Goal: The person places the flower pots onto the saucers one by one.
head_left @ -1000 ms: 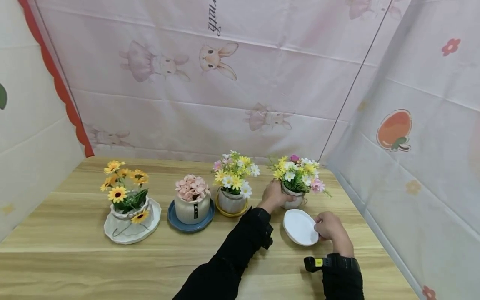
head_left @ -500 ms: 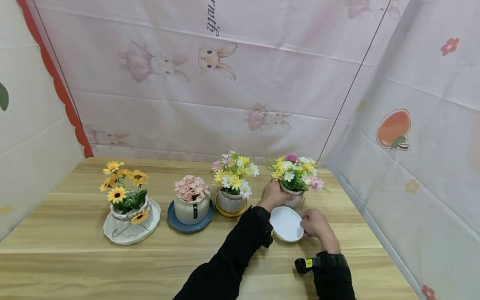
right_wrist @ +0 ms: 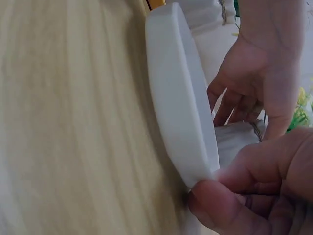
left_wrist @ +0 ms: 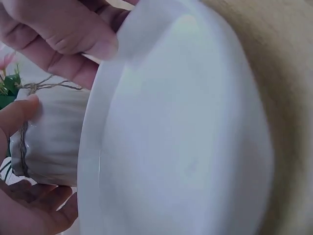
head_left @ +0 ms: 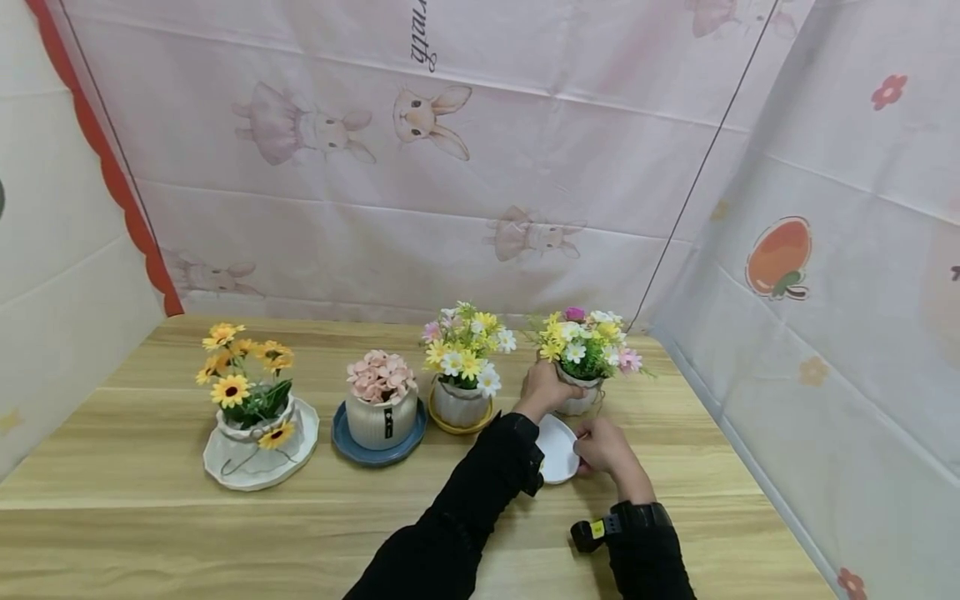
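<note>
My left hand point(head_left: 543, 390) grips a whitish flower pot point(head_left: 579, 402) tied with twine, from its left side. Yellow, white and pink artificial flowers point(head_left: 588, 346) fill that pot. Between finger and thumb, my right hand point(head_left: 606, 452) pinches the rim of a white saucer point(head_left: 558, 457) in front of the pot. Part of the saucer is hidden behind my left wrist. The right wrist view has the saucer point(right_wrist: 176, 93) edge-on, tilted a little off the wooden table. In the left wrist view the saucer point(left_wrist: 166, 142) covers part of the pot point(left_wrist: 54, 132).
To the left, a similar flower pot point(head_left: 461, 405) stands on a yellow saucer point(head_left: 463, 429). Beyond it are a ribbed pot point(head_left: 378, 423) on a blue saucer point(head_left: 352, 454) and a sunflower pot point(head_left: 258, 421) on a white plate point(head_left: 225, 467). Printed cloth point(head_left: 360, 250) hangs behind the table point(head_left: 225, 542).
My right hand has carried the white saucer leftward, in front of the pot and partly behind my left wrist. The left hand has kept its hold on the pot, which has barely shifted.
</note>
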{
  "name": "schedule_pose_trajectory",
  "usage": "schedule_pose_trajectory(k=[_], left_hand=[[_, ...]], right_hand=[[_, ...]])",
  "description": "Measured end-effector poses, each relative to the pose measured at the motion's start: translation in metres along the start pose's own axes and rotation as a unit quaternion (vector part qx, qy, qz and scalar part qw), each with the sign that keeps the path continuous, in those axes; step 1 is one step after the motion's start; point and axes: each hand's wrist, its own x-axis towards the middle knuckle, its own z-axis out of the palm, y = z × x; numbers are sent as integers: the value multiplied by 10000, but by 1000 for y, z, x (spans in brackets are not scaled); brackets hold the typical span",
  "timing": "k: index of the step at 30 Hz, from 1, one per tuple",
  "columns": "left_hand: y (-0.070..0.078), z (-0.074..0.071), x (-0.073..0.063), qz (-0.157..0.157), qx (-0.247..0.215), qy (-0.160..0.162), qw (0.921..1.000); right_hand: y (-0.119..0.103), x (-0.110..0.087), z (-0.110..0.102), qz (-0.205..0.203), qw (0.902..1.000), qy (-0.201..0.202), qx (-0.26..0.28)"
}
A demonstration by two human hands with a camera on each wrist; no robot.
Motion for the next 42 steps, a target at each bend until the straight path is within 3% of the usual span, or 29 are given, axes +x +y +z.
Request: schedule_pose_trajectory(k=[4, 11, 20, 28, 33, 39, 42], left_hand=[[-1, 0, -2, 65, -204, 113, 9997], [-4, -1, 0, -104, -554, 400, 9976], [-6, 0, 5, 40, -591, 667, 9960], [-9, -1, 4, -105, -1135, 807, 9902], [-11, -4, 4, 143, -942, 960, 9908], [-3, -10, 3, 665, -524, 1096, 9904], [0, -12, 0, 770, -491, 1046, 9903]], right_hand=[[-4, 0, 5, 147, 9999, 32, -35], [-7, 0, 8, 197, 9998, -26, -36], [-6, 3, 7, 223, 9997, -86, -2], [-7, 3, 5, 299, 9994, -181, -49], [-6, 3, 4, 343, 9993, -156, 9], [-4, 2, 5, 352, 9993, -89, 33], [-3, 2, 6, 346, 9994, -86, 43]])
